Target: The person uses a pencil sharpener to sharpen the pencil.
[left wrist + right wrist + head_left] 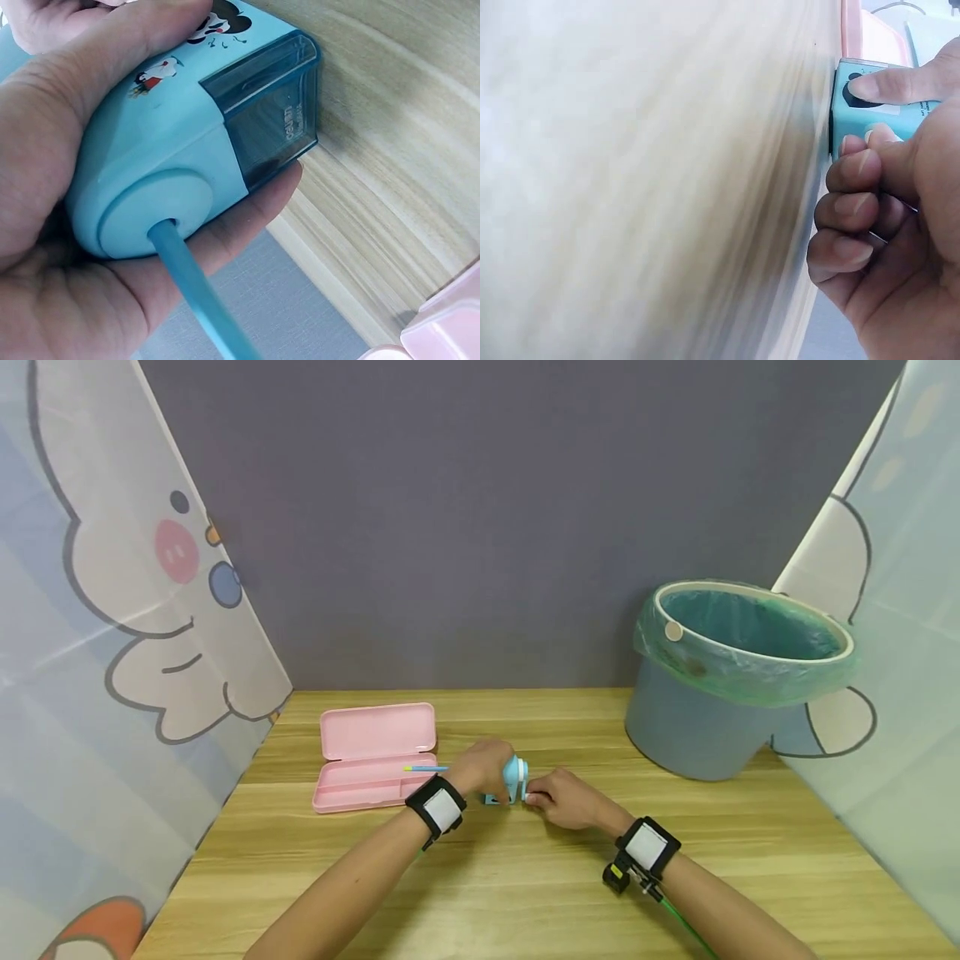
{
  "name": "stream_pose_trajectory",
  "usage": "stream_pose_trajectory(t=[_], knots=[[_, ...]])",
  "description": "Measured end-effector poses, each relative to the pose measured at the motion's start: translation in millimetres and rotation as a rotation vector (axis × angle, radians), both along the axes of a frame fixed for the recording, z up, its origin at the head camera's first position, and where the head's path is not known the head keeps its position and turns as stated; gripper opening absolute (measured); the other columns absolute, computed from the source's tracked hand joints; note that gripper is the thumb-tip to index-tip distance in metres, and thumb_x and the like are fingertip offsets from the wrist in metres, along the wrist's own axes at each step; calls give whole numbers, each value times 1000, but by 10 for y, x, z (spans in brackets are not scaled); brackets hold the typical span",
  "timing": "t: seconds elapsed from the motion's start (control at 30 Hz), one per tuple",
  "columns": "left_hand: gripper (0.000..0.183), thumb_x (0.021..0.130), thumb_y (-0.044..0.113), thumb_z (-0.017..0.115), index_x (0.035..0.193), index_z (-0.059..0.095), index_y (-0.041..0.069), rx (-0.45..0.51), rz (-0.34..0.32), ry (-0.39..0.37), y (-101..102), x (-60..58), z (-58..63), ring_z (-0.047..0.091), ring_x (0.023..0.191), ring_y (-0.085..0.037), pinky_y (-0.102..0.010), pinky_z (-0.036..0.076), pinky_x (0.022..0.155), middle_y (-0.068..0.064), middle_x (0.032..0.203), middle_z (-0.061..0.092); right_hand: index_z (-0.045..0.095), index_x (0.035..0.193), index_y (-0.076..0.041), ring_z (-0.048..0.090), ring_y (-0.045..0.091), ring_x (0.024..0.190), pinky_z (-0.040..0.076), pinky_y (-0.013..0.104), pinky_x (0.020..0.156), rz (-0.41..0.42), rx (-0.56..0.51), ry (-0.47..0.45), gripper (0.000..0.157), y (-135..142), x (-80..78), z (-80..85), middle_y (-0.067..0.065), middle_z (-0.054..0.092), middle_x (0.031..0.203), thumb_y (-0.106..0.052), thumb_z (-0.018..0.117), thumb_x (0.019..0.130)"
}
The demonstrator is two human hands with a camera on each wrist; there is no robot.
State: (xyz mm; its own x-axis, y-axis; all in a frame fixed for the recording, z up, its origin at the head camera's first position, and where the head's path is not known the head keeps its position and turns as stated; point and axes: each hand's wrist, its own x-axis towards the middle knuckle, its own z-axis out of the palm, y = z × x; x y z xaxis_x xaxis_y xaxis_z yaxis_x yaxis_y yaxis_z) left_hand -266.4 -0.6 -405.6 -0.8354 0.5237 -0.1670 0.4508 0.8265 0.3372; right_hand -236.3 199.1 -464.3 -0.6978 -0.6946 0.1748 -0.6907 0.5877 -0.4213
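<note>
A light blue crank pencil sharpener (513,770) stands on the table, gripped by my left hand (482,767). In the left wrist view the thumb and fingers wrap its printed body, leaving the see-through shavings drawer (274,116) uncovered. A blue pencil (199,292) sticks into the round entry hole; its tip is hidden inside. The head view shows the pencil's yellowish end (408,768) pointing left. On the sharpener's other side, my right hand (567,799) has its fingers curled and pinches the small crank knob (870,136) between thumb and forefinger. Most of the crank is hidden.
A pink pencil case (378,732) lies with its lid raised at the left, its tray divided into compartments, partly behind the left wrist. At the right rear stands a grey bin (678,718) lined with a green bag. A grey panel (450,527) closes off the back.
</note>
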Motion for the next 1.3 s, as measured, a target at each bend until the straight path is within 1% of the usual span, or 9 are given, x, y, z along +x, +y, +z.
stream_pose_trajectory(t=[0.17,0.27,0.47,0.63,0.73,0.87,1.03,1.17,1.3], knots=[[40,64,17,99,86,67,13,18,-2,14,-18,-14,-9,56,71,-12,-25,49,63,4,81,62,52,73,-16,29,-4,55,29,16,59,-1,4,-33,33,-10,32,30,-15,30,64,-14,56,106],[41,63,18,100,85,66,14,13,-2,19,-15,-17,-17,56,71,-12,-24,49,63,5,80,62,51,73,-16,29,-4,56,29,16,59,12,-2,-52,34,-4,56,60,-14,30,64,-13,55,106],[41,65,18,99,92,70,13,16,14,-3,-25,-12,-13,59,74,-12,-25,52,66,5,85,64,53,78,-13,31,-4,57,32,16,60,62,-16,-133,31,4,76,113,-14,32,66,-14,49,109],[43,65,19,99,97,70,12,15,21,-3,-27,-8,-17,59,76,-12,-25,52,67,4,88,65,57,83,-9,34,-4,59,33,16,60,99,-19,-170,29,24,76,161,-14,35,68,-14,47,109],[44,65,20,99,97,70,13,7,20,5,-21,-4,-18,59,76,-12,-25,52,67,4,88,65,56,84,-10,35,-4,60,34,16,60,114,-19,-184,28,33,73,173,-14,36,69,-14,47,110],[43,65,22,99,96,70,14,-6,10,18,-13,-5,-19,58,75,-12,-25,51,66,4,87,64,53,81,-14,34,-5,58,33,16,59,127,-30,-183,28,51,70,199,-14,36,68,-10,48,109],[42,64,21,100,92,69,15,-10,17,28,-4,-19,-32,58,74,-12,-25,50,64,5,85,63,52,81,-16,34,-5,58,33,16,59,148,-50,-162,29,78,52,233,-15,35,69,-12,47,109],[40,65,23,100,90,69,16,-17,9,39,8,-30,-40,57,73,-12,-25,50,64,6,83,63,53,82,-14,33,-5,60,34,16,61,159,-67,-144,28,107,32,264,-15,34,70,-14,47,110],[39,65,23,99,87,68,16,-33,4,38,15,-35,-51,57,72,-11,-24,50,63,6,81,62,57,84,-6,33,-5,61,34,16,61,166,-81,-155,30,130,23,300,-14,34,71,-17,46,110]])
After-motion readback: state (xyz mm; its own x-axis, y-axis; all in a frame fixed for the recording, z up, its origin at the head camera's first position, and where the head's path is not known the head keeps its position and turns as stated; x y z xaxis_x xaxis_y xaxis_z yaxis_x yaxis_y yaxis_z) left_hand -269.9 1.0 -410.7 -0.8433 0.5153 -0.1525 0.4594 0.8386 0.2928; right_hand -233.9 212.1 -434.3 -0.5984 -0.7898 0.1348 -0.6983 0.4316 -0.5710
